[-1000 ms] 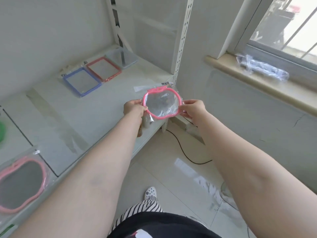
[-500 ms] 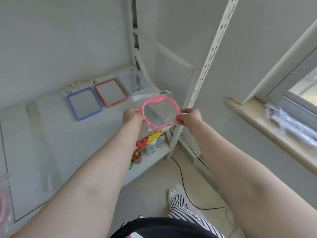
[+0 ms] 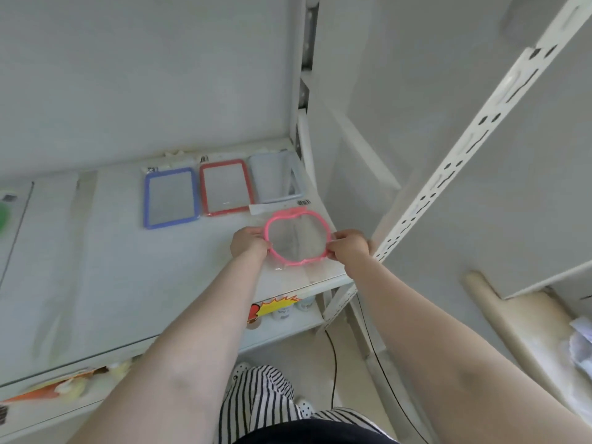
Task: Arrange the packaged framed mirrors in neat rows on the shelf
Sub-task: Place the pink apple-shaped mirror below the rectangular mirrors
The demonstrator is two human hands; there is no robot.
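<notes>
I held the pink mirror (image 3: 297, 237) between both hands over the right end of the shelf (image 3: 121, 283). My left hand (image 3: 248, 246) pinched its left rim, my right hand (image 3: 349, 248) pinched its right rim, fingers closed on the frame. Couldn't tell if the mirror touched the shelf or hung just above it; its clear wrap blurred the lower edge. A white label strip (image 3: 278, 206) stuck out at its top, barcode too small to read.

Behind it a row lay flat at the back of the shelf: blue mirror (image 3: 169, 198), red mirror (image 3: 226, 187), then a pale mirror (image 3: 275, 179) by the upright, its frame colour washed out, hard to call. The pink mirror's label overlapped the near edge of that pale one.

Far left, a green thing (image 3: 4, 216) was cut off by the frame edge, unidentifiable. Lower shelf mostly hidden under my left arm: a yellow and red sticker (image 3: 272, 307) and some small bottles (image 3: 283, 314) peeked out, labels unreadable. Bottom left, orange packaging (image 3: 48, 387) was blurred. A black cable (image 3: 333, 360) ran on the floor, partly behind my right arm.
</notes>
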